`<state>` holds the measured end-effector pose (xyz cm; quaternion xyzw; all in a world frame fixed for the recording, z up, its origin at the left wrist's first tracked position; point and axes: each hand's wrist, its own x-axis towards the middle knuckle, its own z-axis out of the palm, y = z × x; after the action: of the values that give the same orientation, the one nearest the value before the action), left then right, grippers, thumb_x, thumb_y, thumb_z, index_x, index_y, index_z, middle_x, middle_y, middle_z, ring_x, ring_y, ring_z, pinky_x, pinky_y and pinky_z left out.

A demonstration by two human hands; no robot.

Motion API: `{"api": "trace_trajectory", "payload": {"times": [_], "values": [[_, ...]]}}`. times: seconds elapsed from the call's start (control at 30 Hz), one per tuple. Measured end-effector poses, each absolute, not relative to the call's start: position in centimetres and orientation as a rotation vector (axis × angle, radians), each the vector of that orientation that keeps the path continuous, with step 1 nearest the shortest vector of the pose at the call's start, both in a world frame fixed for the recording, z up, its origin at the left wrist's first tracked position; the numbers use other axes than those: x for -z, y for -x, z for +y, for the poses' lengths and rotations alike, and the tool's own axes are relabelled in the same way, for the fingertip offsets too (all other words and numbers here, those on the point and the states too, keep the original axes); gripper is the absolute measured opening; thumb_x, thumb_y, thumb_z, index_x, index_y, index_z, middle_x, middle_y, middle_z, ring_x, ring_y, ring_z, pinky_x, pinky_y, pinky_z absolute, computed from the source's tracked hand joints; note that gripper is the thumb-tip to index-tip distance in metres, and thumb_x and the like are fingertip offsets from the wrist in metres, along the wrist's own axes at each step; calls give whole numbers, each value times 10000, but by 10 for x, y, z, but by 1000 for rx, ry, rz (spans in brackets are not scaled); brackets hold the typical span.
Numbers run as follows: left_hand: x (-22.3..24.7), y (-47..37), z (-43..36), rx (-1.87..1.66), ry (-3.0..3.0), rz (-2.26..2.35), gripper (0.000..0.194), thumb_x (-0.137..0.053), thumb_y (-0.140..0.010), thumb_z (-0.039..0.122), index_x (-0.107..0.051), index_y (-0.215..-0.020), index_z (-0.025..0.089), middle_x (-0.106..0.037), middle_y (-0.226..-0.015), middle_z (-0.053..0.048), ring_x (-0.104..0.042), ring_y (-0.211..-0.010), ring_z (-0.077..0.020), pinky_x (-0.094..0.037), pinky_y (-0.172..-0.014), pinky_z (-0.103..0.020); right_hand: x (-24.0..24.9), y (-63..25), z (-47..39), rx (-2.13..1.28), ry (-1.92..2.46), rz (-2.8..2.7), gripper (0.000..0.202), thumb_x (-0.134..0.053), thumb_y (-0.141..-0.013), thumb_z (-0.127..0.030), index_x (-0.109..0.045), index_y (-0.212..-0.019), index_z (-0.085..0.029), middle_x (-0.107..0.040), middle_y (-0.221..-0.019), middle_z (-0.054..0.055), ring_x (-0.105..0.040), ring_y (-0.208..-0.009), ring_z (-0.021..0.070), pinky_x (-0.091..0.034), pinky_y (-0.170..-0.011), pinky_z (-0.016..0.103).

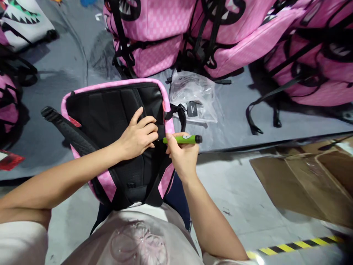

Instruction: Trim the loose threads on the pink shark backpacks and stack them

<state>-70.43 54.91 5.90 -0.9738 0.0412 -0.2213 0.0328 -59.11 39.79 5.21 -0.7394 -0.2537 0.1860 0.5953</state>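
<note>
A pink-and-black backpack (pixel 104 106) lies tilted against my body and the table edge, its black back panel facing up. My left hand (pixel 140 134) rests on that panel with the fingers spread and bent, nothing visibly held. At the bag's right edge, my right hand (pixel 183 152) grips a green marker pen (pixel 190 139) with a black end. The pen lies crosswise, its tip pointing left toward the panel beside my left fingers. One padded shoulder strap (pixel 68 129) sticks out on the left. A black strap loop (pixel 180 112) hangs at the right edge.
Several pink checkered backpacks (pixel 162 55) stand along the far side of the grey-covered table (pixel 231 129). A clear plastic bag (pixel 204 90) with a black tag lies just beyond my bag. Flattened cardboard (pixel 300 184) and striped floor tape (pixel 298 246) are at right.
</note>
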Motion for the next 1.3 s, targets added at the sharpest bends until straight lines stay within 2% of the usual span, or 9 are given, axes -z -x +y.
{"api": "trace_trajectory", "payload": {"times": [0.7,0.9,1.03,1.3], "values": [[-56,704,549,669,3054,105,119,-623,-905,301,-626,-904,182,-665,-1045,-29,-523,-1234,-238,-120,-1243,-612,-53,593,396,-385,1727,-626,278,-680,-836,-449,-620,-766,-187,-594,-517,-37,-563,-439,131,-459,-468,254],[-57,705,547,646,3041,89,123,-609,-913,300,-630,-912,179,-671,-1050,-35,-513,-1236,-249,-166,-1226,-629,-54,591,397,-419,1712,-638,277,-686,-829,-457,-631,-795,-188,-609,-532,-37,-567,-448,129,-467,-474,251],[-58,705,547,637,3041,80,134,-589,-927,308,-628,-912,181,-674,-1054,-35,-508,-1240,-250,-195,-1215,-635,-55,588,397,-417,1769,-671,290,-682,-829,-456,-617,-741,-187,-584,-497,-40,-565,-435,133,-455,-468,254],[-58,704,547,624,3021,76,140,-614,-911,312,-627,-916,173,-671,-1045,-36,-518,-1222,-251,-209,-1212,-634,-47,590,393,-358,1733,-639,275,-688,-836,-455,-643,-821,-185,-639,-601,-16,-612,-494,143,-490,-500,265]]}}
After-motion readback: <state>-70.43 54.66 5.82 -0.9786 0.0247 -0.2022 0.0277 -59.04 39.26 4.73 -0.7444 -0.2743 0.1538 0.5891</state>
